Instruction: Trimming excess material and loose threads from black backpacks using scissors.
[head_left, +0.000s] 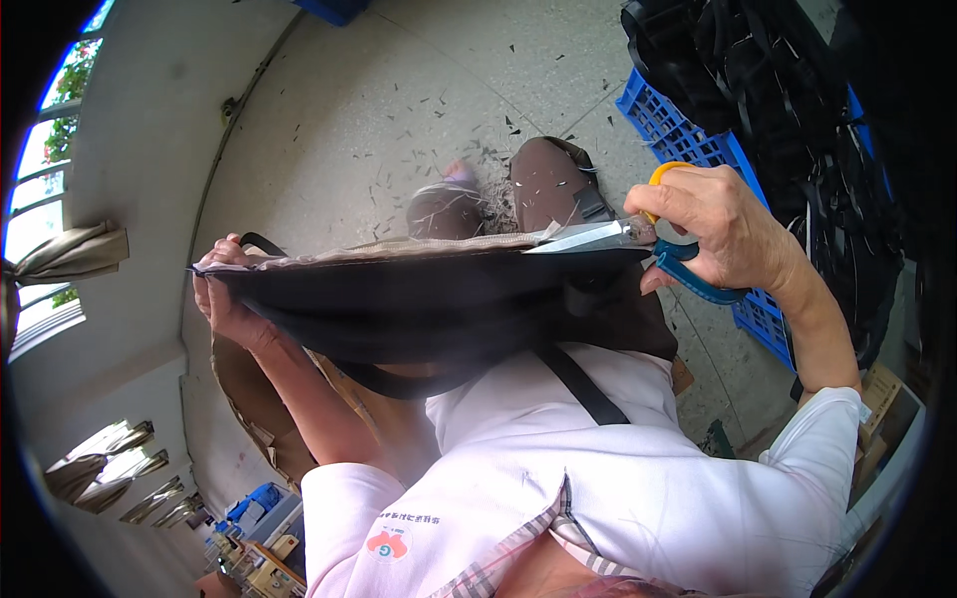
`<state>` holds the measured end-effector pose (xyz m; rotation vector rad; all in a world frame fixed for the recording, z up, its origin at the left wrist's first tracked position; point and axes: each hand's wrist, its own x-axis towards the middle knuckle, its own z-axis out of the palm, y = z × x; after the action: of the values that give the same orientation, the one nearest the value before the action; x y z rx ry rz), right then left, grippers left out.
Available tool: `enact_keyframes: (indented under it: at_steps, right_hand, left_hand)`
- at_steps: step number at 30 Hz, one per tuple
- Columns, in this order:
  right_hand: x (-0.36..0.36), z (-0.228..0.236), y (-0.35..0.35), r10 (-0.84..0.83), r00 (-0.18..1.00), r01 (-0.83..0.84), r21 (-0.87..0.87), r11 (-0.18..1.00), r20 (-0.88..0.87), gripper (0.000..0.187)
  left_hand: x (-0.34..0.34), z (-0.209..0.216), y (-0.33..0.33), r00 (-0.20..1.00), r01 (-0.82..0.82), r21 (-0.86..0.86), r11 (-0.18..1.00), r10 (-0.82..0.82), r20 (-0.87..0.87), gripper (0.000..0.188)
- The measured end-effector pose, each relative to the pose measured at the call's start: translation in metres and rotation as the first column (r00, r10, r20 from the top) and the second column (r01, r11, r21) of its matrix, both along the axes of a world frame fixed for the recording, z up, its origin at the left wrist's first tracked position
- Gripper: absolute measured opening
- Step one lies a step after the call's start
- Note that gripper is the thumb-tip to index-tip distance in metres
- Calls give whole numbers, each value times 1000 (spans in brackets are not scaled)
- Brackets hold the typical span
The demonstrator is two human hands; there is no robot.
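Observation:
My left hand [231, 299] grips the left end of a black fabric piece [419, 304], which looks like a bag panel, stretched sideways in front of me. A beige seam edge runs along its top, and a black strap [583, 384] hangs from it over my white shirt. My right hand [733, 224] holds scissors [588, 237] with one yellow and one blue-green handle loop. The handles are spread. The blades point left along the right part of the fabric's top edge; whether they touch it I cannot tell.
Beyond my right hand, a blue plastic crate [678, 130] is heaped with black strapped goods [768, 110]. Dark scraps litter the grey floor [399, 100] around my knees. A cardboard box [244, 389] stands below my left forearm. Curtained windows line the left wall.

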<state>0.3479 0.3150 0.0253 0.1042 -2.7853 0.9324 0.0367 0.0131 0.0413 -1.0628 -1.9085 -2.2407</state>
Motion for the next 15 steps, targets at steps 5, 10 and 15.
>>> enact_keyframes:
  at_steps: [5,10,15]
  right_hand:
    - [-16,11,-5,23,999,-19,71,997,-49,55]
    - [-15,6,-8,23,999,-21,78,997,-24,52]
    - [-21,11,-14,5,999,-4,27,1000,-41,49]
  left_hand:
    - [-2,-3,2,999,42,25,999,-42,-7,20]
    - [-4,-7,-5,1000,2,22,1000,-2,7,18]
    - [-10,-11,-9,984,134,94,986,-144,102,13]
